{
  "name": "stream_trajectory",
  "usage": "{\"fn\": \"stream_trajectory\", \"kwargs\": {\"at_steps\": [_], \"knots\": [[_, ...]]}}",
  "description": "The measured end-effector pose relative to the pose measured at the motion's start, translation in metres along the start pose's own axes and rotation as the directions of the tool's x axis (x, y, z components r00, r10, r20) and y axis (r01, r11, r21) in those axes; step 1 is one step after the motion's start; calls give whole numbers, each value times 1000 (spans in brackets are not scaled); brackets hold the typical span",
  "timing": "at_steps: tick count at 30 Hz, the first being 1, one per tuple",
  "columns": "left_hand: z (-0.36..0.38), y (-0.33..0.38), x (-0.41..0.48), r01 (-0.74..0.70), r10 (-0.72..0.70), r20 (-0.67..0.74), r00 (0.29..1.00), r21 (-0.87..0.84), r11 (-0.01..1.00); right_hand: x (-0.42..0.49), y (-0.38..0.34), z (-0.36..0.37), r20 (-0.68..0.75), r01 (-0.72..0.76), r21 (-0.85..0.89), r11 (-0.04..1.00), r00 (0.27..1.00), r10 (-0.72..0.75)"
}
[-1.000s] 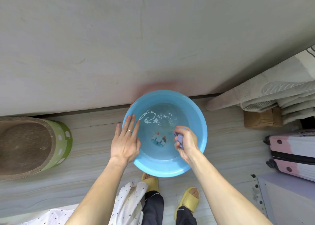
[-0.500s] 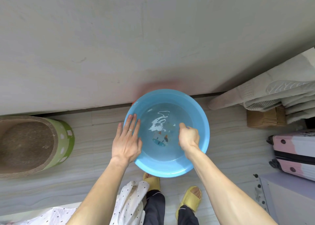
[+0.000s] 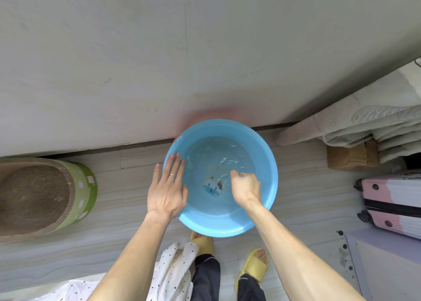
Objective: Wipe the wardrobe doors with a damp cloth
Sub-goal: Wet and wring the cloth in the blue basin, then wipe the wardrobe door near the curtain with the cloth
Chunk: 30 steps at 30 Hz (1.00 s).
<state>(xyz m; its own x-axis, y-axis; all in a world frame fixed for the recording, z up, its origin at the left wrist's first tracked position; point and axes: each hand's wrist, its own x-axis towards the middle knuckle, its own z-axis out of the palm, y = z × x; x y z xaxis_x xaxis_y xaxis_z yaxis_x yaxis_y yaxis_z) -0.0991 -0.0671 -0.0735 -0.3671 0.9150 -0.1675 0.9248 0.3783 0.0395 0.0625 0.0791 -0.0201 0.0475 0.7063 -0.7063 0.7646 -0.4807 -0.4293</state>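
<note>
A blue plastic basin [image 3: 266, 155] with shallow water stands on the floor against the pale grey wardrobe doors [image 3: 136, 57]. A cartoon print shows on its bottom. My right hand [image 3: 246, 186] is fisted over the water inside the basin, and a sliver of purple cloth [image 3: 241, 175] peeks out at its knuckles; the rest of the cloth is hidden in the fist. My left hand [image 3: 167, 186] lies flat with straight fingers on the basin's left rim.
A green round cat scratcher [image 3: 45, 193] sits on the floor to the left. Folded light bedding [image 3: 364, 123] and a cardboard box [image 3: 350, 156] are at the right, with a pink and white suitcase [image 3: 391, 200] below them. My feet in yellow slippers [image 3: 252, 266] stand just behind the basin.
My right hand closed tighter round the purple cloth, which showed plainly a second ago and is now almost hidden. The water ripples have shifted. My left hand stayed on the rim.
</note>
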Motion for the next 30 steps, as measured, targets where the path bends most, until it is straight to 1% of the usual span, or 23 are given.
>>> {"fn": "stream_trajectory", "kwargs": {"at_steps": [2, 5, 7, 9, 11, 13, 15, 16, 17, 19, 20, 21, 22, 23, 24, 25, 27, 29, 30], "knots": [[-1, 1, 1, -3, 3, -13, 1000, 25, 1000, -3, 1, 0, 22, 8, 25, 1000, 1000, -8], [-5, 6, 5, 2, 0, -39, 999, 66, 998, -10, 0, -9, 62, 35, 124, 992, 997, -42], [-19, 23, 14, 33, -32, -25, 999, 56, 998, -17, -1, -25, 92, 62, 177, 982, 993, -80], [-46, 55, 30, 21, -21, -20, 1000, 11, 1000, -24, -1, -53, 89, 80, 245, 966, 991, -104], [-85, 105, 51, -39, 38, -22, 999, -54, 998, -36, -1, -98, 31, 85, 356, 930, 994, -103], [-134, 162, 70, -115, 110, -34, 993, -170, 979, -54, -2, -156, -64, 106, 520, 848, 994, -85], [-185, 219, 83, -173, 163, -57, 985, -346, 922, -75, 1, -216, -167, 144, 615, 775, 985, -50], [-215, 248, 87, -207, 213, -34, 977, -415, 886, -87, 3, -249, -230, 176, 644, 745, 973, -31], [-247, 280, 88, -264, 275, -46, 960, -461, 847, -102, 6, -286, -296, 219, 673, 706, 955, -13], [-311, 337, 83, -407, 413, -108, 904, -511, 758, -136, 14, -357, -401, 314, 739, 596, 916, 14], [-355, 378, 70, -503, 501, -158, 851, -521, 690, -166, 25, -406, -474, 385, 767, 513, 879, 49], [-387, 405, 60, -564, 559, -198, 805, -547, 618, -190, 32, -439, -519, 441, 776, 451, 852, 60], [-407, 418, 53, -573, 584, -195, 788, -580, 579, -206, 33, -459, -545, 479, 776, 411, 837, 54], [-441, 449, 34, -632, 660, -220, 719, -602, 488, -238, 46, -493, -601, 543, 761, 355, 796, 73], [-468, 473, 15, -648, 718, -211, 664, -641, 411, -264, 59, -520, -655, 609, 735, 299, 751, 80], [-491, 491, -2, -634, 759, -188, 623, -690, 349, -288, 67, -540, -693, 658, 708, 257, 717, 70], [-539, 535, -46, -628, 853, -141, 503, -738, 248, -343, 95, -580, -773, 750, 631, 200, 630, 77], [-574, 573, -85, -635, 901, -127, 414, -749, 186, -389, 121, -613, -822, 802, 569, 181, 562, 89], [-595, 595, -114, -647, 927, -126, 353, -749, 144, -415, 141, -631, -852, 833, 523, 179, 513, 102]]}}
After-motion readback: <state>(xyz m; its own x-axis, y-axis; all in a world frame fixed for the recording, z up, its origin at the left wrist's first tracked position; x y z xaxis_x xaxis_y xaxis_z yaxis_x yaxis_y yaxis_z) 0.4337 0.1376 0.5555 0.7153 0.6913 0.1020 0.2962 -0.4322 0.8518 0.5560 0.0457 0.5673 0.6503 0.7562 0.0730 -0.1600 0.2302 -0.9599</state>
